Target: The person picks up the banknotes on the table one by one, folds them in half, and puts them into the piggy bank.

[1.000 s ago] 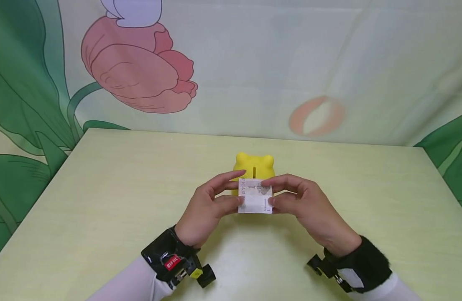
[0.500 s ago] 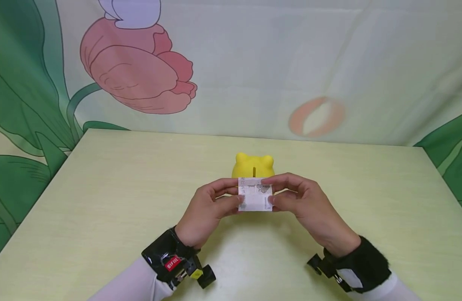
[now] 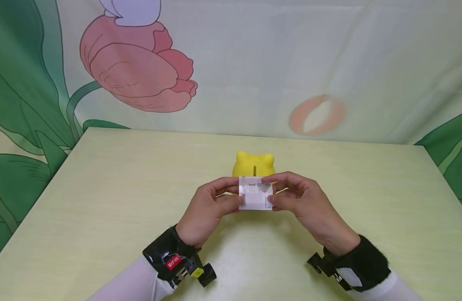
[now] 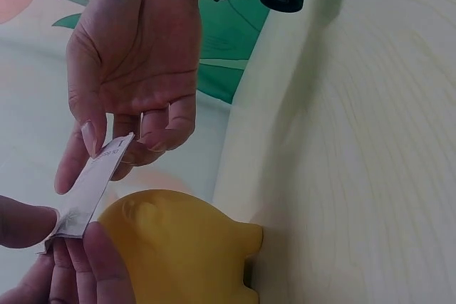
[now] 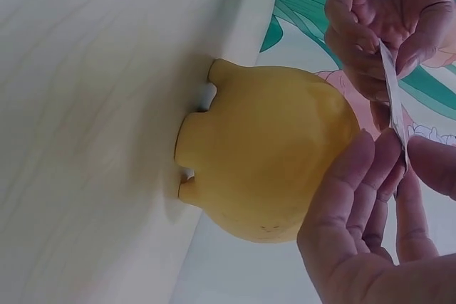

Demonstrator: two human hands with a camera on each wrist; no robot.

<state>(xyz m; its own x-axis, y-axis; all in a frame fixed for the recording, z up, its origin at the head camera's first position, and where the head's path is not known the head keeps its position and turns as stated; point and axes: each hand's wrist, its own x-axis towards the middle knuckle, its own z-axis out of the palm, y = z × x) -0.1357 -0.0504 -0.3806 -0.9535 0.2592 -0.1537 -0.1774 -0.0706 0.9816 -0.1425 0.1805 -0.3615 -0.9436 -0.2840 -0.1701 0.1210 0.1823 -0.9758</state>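
A small folded banknote, pale with faint print, is stretched between my two hands in the head view. My left hand pinches its left edge between thumb and fingers. On the opposite edge my right hand pinches it the same way, index finger along the top. Just behind the note stands a yellow piggy bank with two ears and a dark slot on top; its lower part is hidden by the note and hands. In the right wrist view the piggy bank rests on its short legs, the note held up beside it.
The pale wooden table spreads out around the hands. Along its back edge hangs a curtain printed with a pink flower and green leaves. Each wrist wears a black strap with a small camera.
Since a second ago the left index finger has come down from above the note onto its edge. The banknote has risen slightly in the head view and covers more of the piggy bank.
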